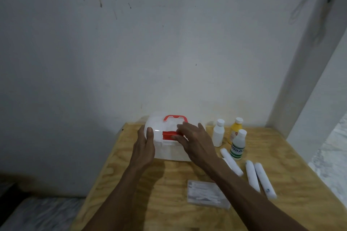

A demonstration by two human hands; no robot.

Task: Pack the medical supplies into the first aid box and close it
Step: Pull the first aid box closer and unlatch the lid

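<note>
The first aid box sits lid-down at twelve o'clock from the person, long axis running nine to three. The left hand grips its left end; the right hand, nearer the red latch, pinches it. Bottles and white rolls wait at two o'clock on the plywood table, in a bare wall corner.

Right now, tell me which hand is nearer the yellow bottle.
Right. The right hand rests on the first aid box's red latch, just left of the yellow bottle. The left hand grips the box's far left side, farther away.
</note>
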